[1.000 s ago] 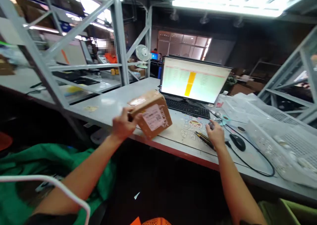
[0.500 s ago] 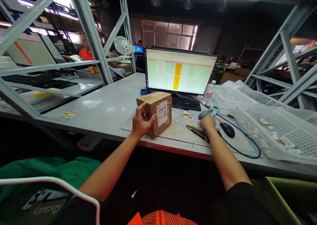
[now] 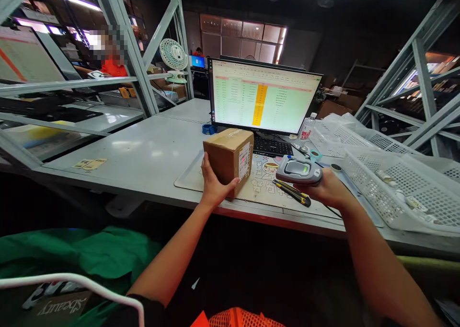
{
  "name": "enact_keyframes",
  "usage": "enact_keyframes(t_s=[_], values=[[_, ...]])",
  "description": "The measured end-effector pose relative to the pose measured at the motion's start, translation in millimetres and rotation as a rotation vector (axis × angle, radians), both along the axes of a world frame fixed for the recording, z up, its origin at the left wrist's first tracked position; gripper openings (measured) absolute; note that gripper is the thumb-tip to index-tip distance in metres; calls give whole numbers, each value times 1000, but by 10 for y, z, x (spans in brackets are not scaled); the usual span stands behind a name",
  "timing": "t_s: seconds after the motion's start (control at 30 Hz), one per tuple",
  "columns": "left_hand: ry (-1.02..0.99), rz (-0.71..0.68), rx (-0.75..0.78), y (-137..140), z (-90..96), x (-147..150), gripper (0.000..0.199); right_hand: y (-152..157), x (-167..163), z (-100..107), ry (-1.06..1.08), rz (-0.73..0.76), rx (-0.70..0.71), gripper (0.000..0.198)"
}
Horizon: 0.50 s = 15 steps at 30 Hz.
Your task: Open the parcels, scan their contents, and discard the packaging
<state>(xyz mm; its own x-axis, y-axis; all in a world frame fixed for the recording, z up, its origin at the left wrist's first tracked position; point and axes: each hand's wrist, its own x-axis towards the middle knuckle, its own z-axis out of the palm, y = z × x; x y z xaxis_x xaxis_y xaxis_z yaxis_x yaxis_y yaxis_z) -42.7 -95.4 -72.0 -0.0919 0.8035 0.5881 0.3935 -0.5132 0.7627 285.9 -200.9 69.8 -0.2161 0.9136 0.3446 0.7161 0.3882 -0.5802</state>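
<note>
My left hand grips the near lower corner of a brown cardboard box, thumb and fingers on different sides. The box stands on the desk mat, and a white printed label shows on its right side. My right hand is closed around the handle of a grey barcode scanner, which is raised above the mat and points left toward the box. Below the scanner, a yellow-and-black utility knife lies on the mat. The scanner's trigger is hidden from view.
A monitor and black keyboard stand behind the box. White perforated baskets line the right side, beside a plastic bottle. Paper slips lie at left. Metal posts frame the desk; a person in orange is beyond.
My right hand has picked up the scanner from the mat and swung it up toward the box. My left hand has shifted its grip, and the box has turned, showing less of its label.
</note>
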Motion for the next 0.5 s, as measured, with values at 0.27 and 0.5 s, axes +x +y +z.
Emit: enact_keyframes(t_s=[0.27, 0.5], values=[[28, 111, -40, -90, -222, 88, 147, 440, 9, -256, -126, -216, -18, 33], [-13, -42, -118, 79, -19, -447, 130, 1067, 341, -893, -486, -709, -243, 40]])
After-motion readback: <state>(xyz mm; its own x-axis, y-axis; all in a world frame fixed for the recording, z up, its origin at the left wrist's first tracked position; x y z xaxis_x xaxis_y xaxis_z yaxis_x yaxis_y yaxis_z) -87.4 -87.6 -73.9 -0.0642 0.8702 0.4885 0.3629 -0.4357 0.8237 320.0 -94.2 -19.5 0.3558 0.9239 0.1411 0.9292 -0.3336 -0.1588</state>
